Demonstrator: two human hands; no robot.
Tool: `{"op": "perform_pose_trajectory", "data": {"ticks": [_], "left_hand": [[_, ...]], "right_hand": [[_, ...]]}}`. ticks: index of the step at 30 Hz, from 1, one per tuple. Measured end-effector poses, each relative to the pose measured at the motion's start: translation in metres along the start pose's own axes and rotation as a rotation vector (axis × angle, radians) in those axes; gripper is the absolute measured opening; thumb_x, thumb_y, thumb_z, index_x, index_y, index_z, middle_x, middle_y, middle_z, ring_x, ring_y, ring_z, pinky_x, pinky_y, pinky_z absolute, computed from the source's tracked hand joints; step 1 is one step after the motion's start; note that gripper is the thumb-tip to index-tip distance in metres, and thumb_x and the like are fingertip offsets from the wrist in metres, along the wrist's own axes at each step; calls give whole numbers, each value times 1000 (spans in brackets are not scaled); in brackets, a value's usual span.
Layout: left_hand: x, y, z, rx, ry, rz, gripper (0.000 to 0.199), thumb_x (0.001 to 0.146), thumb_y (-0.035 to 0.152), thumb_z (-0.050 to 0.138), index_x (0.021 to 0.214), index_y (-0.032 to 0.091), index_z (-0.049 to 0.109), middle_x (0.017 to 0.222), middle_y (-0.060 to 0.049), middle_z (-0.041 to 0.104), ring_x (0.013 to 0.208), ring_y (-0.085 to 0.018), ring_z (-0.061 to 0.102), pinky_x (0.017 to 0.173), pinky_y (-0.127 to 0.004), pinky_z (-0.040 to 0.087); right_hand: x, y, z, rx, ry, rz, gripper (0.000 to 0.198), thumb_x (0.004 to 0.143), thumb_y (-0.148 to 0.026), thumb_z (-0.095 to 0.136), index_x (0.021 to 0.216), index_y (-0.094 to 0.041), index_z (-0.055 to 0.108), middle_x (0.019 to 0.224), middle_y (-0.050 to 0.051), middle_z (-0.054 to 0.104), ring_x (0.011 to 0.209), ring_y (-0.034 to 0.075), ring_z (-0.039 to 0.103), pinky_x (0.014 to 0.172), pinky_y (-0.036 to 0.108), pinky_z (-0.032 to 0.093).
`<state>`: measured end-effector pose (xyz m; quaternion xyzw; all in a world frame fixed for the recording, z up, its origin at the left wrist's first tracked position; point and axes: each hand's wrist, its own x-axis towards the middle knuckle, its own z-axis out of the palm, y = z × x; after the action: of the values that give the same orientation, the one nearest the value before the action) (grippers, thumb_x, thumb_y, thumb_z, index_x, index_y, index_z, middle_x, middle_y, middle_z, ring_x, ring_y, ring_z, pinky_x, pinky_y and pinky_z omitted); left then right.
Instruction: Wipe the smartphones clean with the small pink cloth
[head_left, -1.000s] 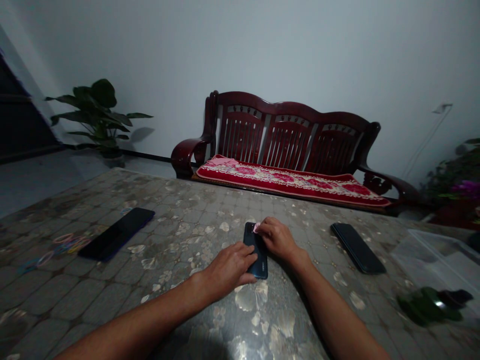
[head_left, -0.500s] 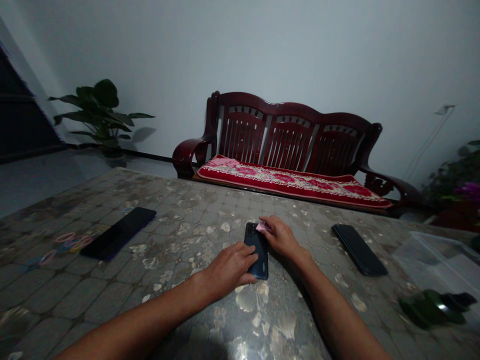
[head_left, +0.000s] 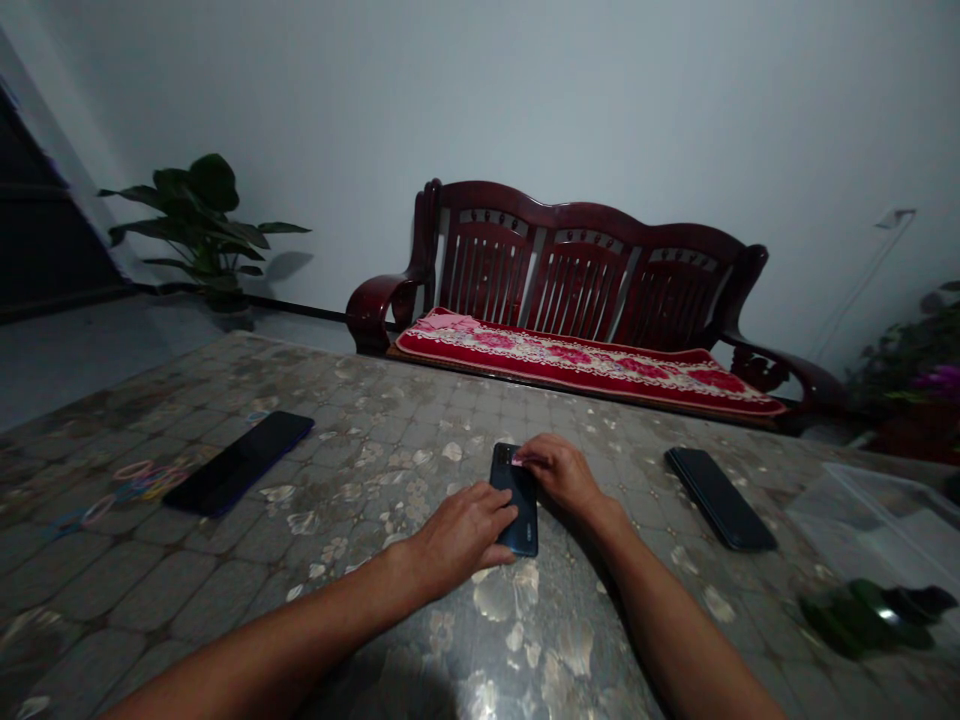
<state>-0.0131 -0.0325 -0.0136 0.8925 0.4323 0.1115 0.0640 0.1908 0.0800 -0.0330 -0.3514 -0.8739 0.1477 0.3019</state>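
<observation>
A dark blue smartphone (head_left: 526,510) lies back side up on the patterned table, its camera block towards the far end. My left hand (head_left: 466,525) grips it from the left, fingers over its back and thumb by the near edge. My right hand (head_left: 562,472) is closed at the phone's upper right, pinching a small pink piece (head_left: 517,462) against the camera area. Whether that piece is cloth or paper I cannot tell; the fingers hide most of it.
Left on the table (head_left: 360,420) lie a black phone (head_left: 240,465) and several coloured hair ties (head_left: 139,482). To the right are another dark phone (head_left: 720,498), a clear plastic box (head_left: 862,500) and a green bottle (head_left: 862,615) on its side. A wooden bench (head_left: 570,290) stands beyond.
My right fingers have curled further over the pink piece and shifted slightly on the phone's camera end, so less pink shows. My left hand stays in place on the phone.
</observation>
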Motion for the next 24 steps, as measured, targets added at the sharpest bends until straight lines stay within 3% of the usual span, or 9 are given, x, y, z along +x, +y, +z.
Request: {"op": "perform_pose_trajectory", "data": {"ticks": [6, 13, 20, 24], "left_hand": [[-1, -2, 6, -24, 43, 3, 33, 86, 39, 77, 112, 20, 68, 121, -10, 69, 111, -29, 65, 99, -41, 51], [0, 0, 1, -12, 8, -5, 39, 83, 36, 80, 116, 17, 67, 124, -12, 68, 113, -31, 63, 97, -41, 52], [0, 0, 3, -13, 22, -5, 37, 87, 38, 76, 117, 20, 67, 122, -11, 69, 112, -29, 64, 98, -41, 51], [0, 1, 2, -4, 18, -6, 37, 83, 36, 80, 114, 19, 68, 122, -10, 69, 111, -30, 65, 97, -40, 52]], "right_hand": [[-4, -4, -2, 12, -27, -66, 22, 89, -7, 60, 96, -23, 75, 94, 4, 74, 90, 18, 67, 83, 29, 50], [3, 3, 5, -54, 87, 36, 19, 91, -9, 59, 94, -20, 74, 93, 6, 69, 89, 18, 65, 81, 29, 50], [-5, -1, 2, 34, -23, -66, 23, 88, -5, 59, 95, -21, 74, 90, 4, 72, 87, 17, 65, 81, 28, 50], [-2, 3, 4, 40, 11, -15, 25, 87, -4, 58, 94, -21, 74, 90, 4, 71, 88, 17, 65, 82, 29, 50]]}}
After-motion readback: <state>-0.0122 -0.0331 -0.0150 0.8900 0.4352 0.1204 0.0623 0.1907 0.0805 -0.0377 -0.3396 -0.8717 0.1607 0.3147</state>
